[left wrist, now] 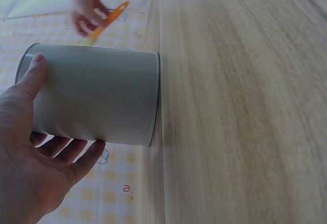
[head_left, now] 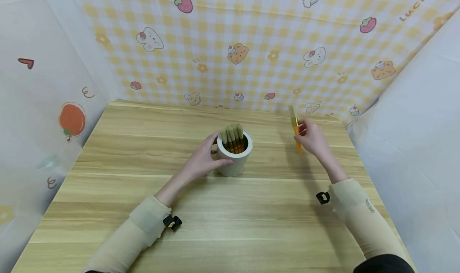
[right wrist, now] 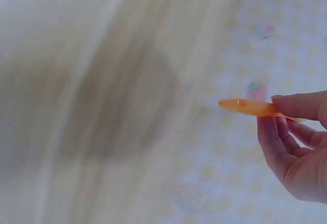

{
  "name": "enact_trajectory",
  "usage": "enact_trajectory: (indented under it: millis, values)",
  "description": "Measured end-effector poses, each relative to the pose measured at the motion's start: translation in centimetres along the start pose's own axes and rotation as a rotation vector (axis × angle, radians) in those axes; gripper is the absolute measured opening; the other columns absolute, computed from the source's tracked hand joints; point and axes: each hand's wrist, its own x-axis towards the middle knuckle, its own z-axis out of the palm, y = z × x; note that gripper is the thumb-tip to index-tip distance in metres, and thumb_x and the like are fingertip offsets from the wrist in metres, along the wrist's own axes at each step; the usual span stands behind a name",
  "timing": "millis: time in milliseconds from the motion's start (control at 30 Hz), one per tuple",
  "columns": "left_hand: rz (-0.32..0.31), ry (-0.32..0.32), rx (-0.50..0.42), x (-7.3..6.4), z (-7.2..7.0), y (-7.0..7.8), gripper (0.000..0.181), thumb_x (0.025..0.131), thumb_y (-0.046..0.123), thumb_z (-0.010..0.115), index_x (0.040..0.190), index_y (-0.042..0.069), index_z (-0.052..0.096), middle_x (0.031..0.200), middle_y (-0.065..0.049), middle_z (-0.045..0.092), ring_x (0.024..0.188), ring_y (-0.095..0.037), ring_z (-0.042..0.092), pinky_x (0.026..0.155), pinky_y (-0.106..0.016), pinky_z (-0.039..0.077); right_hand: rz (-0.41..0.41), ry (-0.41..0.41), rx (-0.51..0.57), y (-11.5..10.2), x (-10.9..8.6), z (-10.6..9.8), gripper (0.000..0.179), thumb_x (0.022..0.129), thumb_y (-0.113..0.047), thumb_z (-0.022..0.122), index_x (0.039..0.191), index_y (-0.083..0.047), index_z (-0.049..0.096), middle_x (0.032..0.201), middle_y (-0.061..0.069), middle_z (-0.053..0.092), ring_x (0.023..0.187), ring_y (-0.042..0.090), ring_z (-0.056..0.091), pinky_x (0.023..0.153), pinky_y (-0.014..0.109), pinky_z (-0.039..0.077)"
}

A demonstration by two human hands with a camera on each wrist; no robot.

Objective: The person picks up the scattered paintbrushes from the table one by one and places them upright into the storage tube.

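My left hand (head_left: 201, 159) grips a pale grey cylindrical canister (head_left: 232, 167) from its left side, thumb across the near wall and fingers behind. The canister stands upright on the table, and several brushes (head_left: 231, 134) with tan bristles and orange handles lean inside it, bristles up. In the left wrist view the left hand (left wrist: 36, 168) has its fingers spread round the canister wall (left wrist: 97, 93). To the right, above the table, my right hand (head_left: 313, 138) pinches another brush (head_left: 295, 128), bristles upward. Its orange handle end (right wrist: 242, 106) sticks out from the fingers in the right wrist view.
A wood-grain table (head_left: 230, 217) lies under both arms. Behind it hangs a yellow checked cloth (head_left: 215, 69) with cartoon prints, and white sheets (head_left: 424, 125) enclose the sides. Each sleeve carries a small black wrist device (head_left: 172, 222).
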Motion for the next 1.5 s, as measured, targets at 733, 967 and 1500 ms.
enact_trajectory:
  millis: [733, 967, 1500]
  values:
    - [0.018, 0.006, -0.01, 0.3, -0.3, -0.2, 0.107, 0.081, 0.047, 0.087, 0.164, 0.023, 0.024, 0.162, -0.008, 0.04, 0.146, -0.036, 0.047, 0.119, -0.06, 0.042, -0.269, 0.163, 0.686, -14.3, -2.5, 0.4, 0.031, 0.092, 0.002, 0.073, 0.112, -0.008, 0.051, 0.095, 0.001, 0.064, 0.085, 0.007, 0.07, 0.077, 0.028, 0.066]
    - [0.028, 0.0, -0.028, 0.3, -0.1, -0.3, 0.105, 0.081, 0.046, 0.087, 0.163, 0.026, 0.025, 0.16, -0.006, 0.043, 0.141, -0.035, 0.053, 0.116, -0.057, 0.046, -0.323, 0.12, 0.565, -15.1, -3.0, 2.6, 0.03, 0.096, -0.006, 0.071, 0.121, 0.001, 0.055, 0.101, 0.016, 0.068, 0.088, 0.014, 0.069, 0.077, 0.024, 0.065]
    - [0.038, -0.007, -0.031, 0.0, 0.5, -0.4, 0.104, 0.082, 0.046, 0.086, 0.163, 0.027, 0.024, 0.16, -0.006, 0.043, 0.138, -0.035, 0.057, 0.111, -0.055, 0.052, -0.41, 0.087, 0.341, -13.4, -3.9, 5.5, 0.019, 0.099, -0.014, 0.07, 0.116, -0.006, 0.065, 0.101, 0.009, 0.073, 0.092, 0.02, 0.071, 0.081, 0.032, 0.06]
